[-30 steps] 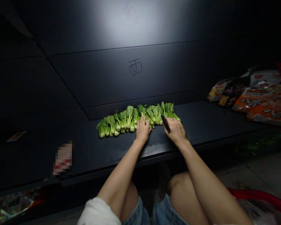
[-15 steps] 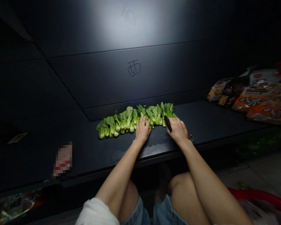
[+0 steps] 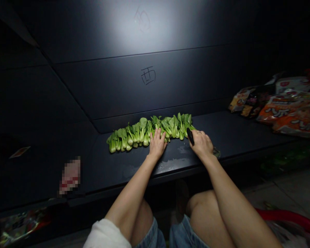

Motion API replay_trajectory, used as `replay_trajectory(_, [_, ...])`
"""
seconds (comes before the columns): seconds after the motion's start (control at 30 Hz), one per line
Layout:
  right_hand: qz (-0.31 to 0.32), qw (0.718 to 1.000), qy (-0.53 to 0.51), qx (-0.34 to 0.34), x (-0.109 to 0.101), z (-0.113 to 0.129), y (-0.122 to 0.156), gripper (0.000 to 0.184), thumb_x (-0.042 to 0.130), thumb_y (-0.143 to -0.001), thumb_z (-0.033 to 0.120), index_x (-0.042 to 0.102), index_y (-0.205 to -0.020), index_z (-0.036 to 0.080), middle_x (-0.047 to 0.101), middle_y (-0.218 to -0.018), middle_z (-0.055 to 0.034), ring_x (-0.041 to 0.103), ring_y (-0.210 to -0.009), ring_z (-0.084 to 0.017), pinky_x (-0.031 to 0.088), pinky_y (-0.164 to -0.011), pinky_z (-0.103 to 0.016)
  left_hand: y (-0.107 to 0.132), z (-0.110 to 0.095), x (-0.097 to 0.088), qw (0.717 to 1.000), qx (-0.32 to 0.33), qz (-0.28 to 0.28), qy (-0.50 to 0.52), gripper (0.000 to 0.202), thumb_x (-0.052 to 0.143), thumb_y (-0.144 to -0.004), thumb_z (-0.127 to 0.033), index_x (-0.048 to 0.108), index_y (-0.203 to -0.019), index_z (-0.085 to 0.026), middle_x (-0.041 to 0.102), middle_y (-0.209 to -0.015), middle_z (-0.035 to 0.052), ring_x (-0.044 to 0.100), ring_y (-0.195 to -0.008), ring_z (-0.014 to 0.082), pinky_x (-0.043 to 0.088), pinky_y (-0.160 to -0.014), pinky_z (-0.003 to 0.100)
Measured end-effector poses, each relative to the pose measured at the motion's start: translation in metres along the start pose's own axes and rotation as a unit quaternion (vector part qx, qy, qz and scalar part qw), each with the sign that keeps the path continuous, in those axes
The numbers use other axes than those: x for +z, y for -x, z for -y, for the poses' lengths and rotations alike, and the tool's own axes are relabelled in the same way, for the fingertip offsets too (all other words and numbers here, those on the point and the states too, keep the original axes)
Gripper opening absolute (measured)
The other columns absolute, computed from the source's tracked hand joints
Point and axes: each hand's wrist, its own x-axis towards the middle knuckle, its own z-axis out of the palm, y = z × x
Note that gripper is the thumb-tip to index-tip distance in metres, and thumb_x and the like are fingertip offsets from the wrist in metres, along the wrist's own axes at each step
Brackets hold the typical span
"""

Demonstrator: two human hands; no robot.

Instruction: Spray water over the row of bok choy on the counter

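Observation:
A long row of green bok choy (image 3: 142, 132) lies on the dark shelf, leaves toward the back panel and pale stems toward the front. My left hand (image 3: 157, 144) rests with spread fingers against the stems near the middle of the row, holding nothing. At the row's right end, my right hand (image 3: 202, 144) is closed around an object with a black end (image 3: 190, 136). A greenish, clear-looking part (image 3: 216, 152) shows past the wrist side of that hand. Most of this object is hidden by my fingers, so its kind is unclear.
Orange snack bags (image 3: 291, 113) are piled on the shelf at right. A wet patch (image 3: 170, 164) marks the shelf front. A pixelated patch (image 3: 70, 177) and a small card (image 3: 20, 152) appear at left. A red rim (image 3: 291, 217) curves at lower right.
My right hand has shifted a little to the right and toward me with the black-ended object, away from the bok choy stems. My left hand has stayed in place.

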Motion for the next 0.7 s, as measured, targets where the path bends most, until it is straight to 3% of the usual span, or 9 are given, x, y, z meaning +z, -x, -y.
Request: replay_trajectory(0.7, [0.005,0.999,0.028,-0.032,-0.001,0.010,0.003,0.023,0.052,-0.089,0.024,0.057,-0.107,0.011,0.066,-0.107,-0.0156,0.054,-0.101,-0.027,0.031,-0.080,-0.034,0.008,0.009,-0.005,0.999,-0.012,-0.029,0.004,0.055,0.058,-0.088,-0.030,0.045,-0.141,-0.017,0.033,-0.157,0.0169,0.022,-0.148,0.0293,0.019,-0.119,0.056])
